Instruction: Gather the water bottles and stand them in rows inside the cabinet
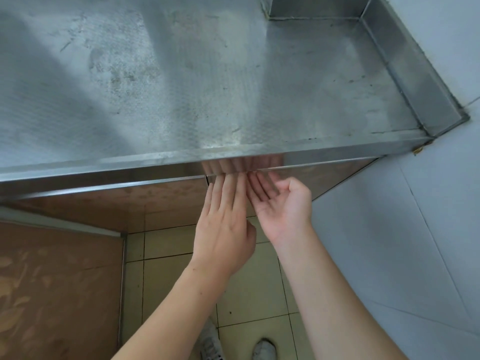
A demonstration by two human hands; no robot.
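Note:
No water bottle is in view. A steel cabinet stands under a steel counter [181, 87], and its shiny doors [117, 201] reflect the floor. My left hand [223, 229] reaches palm down, fingers straight, with its fingertips at the top edge of the doors near the gap between them. My right hand [280, 201] is beside it, palm up, fingers straight and tips under the counter's front lip [311, 154]. Neither hand holds anything. The cabinet's inside is hidden.
One steel door [59, 287] at the lower left stands swung out toward me. A raised steel rim [415, 81] borders the counter at the right, against a pale tiled wall [415, 229]. Beige floor tiles [161, 245] and my shoes [263, 349] show below.

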